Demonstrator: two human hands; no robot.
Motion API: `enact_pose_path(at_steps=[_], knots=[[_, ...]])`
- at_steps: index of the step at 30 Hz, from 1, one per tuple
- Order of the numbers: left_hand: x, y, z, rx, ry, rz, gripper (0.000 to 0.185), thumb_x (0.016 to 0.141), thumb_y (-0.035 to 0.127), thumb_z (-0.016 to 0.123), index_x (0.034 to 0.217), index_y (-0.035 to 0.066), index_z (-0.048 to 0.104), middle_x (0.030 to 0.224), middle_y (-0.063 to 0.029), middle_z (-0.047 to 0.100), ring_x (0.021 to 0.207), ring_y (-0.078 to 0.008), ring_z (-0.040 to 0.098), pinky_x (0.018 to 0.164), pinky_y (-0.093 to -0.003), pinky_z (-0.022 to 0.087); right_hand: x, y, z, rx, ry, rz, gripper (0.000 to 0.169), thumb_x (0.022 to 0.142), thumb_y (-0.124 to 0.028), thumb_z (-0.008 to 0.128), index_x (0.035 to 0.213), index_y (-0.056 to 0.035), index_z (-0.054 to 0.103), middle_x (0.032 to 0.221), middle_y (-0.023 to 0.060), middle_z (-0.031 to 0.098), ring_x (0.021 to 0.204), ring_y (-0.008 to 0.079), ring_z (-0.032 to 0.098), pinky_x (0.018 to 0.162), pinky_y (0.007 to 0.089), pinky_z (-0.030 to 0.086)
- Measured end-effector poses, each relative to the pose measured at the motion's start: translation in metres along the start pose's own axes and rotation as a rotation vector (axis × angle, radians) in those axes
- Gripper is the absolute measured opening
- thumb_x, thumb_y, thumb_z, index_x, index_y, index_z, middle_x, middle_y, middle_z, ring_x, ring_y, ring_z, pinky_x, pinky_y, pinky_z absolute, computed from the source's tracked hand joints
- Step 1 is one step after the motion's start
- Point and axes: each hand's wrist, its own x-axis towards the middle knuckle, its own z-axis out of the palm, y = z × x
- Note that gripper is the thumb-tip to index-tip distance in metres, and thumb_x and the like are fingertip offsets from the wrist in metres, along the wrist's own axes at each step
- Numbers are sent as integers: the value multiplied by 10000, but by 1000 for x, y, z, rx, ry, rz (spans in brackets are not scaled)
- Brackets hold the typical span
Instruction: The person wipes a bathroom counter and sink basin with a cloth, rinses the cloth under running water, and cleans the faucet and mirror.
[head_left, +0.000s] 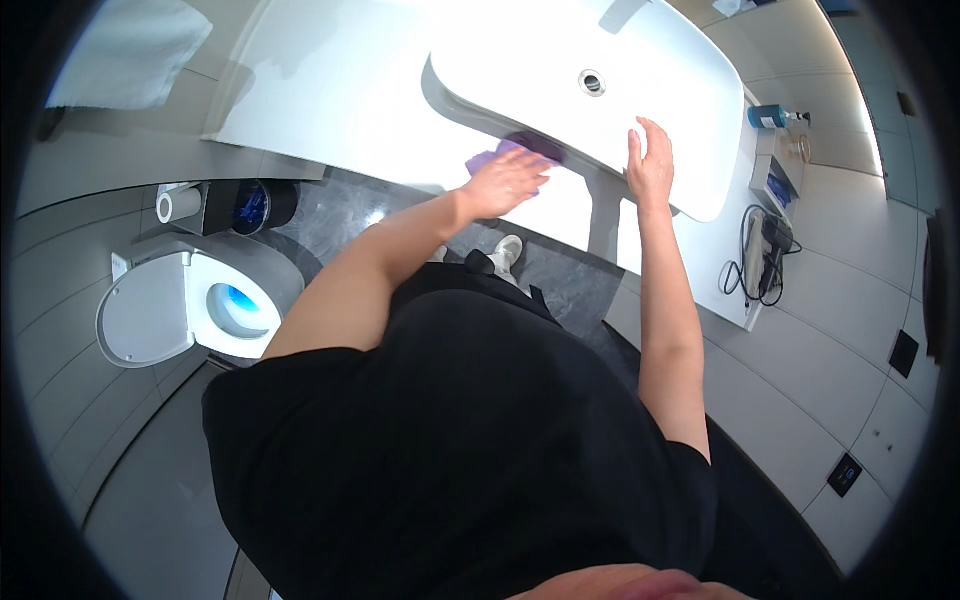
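Note:
A purple cloth (484, 160) lies on the white countertop (352, 127), along the front of the washbasin. My left hand (506, 184) presses down on it with the fingers spread, and part of the cloth is hidden under the palm. Over the front rim of the white washbasin (525, 67), my right hand (651, 165) is raised with nothing in it, thumb and fingers apart. Whether it touches the rim I cannot tell. The basin has a round metal drain (592, 83), and a faucet (622, 13) shows at the top edge.
To the right, a hair dryer (776, 240) with its cord rests on the counter, near a blue pump bottle (766, 117). On the left are a toilet (146, 311) with its lid raised, a toilet paper roll (178, 205), a black bin (281, 204) and a hanging white towel (135, 56).

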Motion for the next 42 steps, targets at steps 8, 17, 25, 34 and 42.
enact_pose_path(at_steps=[8, 17, 25, 34, 42], knots=[[-98, -127, -89, 308, 156, -528, 386, 872, 206, 492, 1247, 116, 480, 1346, -49, 421, 1273, -217, 345, 1065, -425, 218, -1, -2, -3, -53, -4, 50, 201, 850, -216, 549, 974, -71, 611, 988, 101, 603, 953, 267, 553, 842, 344, 436], [-192, -255, -154, 475, 259, -939, 441, 890, 277, 444, 1307, 139, 405, 1390, -41, 363, 1296, -232, 306, 1071, -434, 191, -5, 11, 4, -16, 38, 86, 171, 875, -179, 524, 929, -52, 624, 922, 92, 612, 865, 236, 573, 775, 323, 458], [-254, -267, -178, 561, 279, -1155, 422, 887, 307, 420, 1278, 147, 434, 1392, -34, 359, 1296, -226, 301, 1065, -482, 157, -5, 12, -2, -40, -48, 139, 182, 887, -189, 496, 940, -63, 616, 942, 89, 605, 887, 239, 563, 781, 329, 452], [-208, -229, -145, 370, 271, -953, 416, 898, 233, 411, 1293, 103, 434, 1402, -98, 340, 1307, -282, 282, 1055, -487, 171, 12, -42, -1, 25, -359, -219, 373, 736, -155, 598, 1089, -47, 540, 1122, 149, 544, 1032, 322, 507, 872, 385, 409], [-121, -275, -174, 234, 175, -643, 426, 858, 152, 463, 1273, 60, 427, 1373, -105, 373, 1278, -282, 329, 1049, -459, 223, 26, -83, 22, 75, -413, -299, 423, 746, -307, 634, 1046, -18, 559, 1065, 156, 561, 945, 333, 533, 792, 398, 441]])
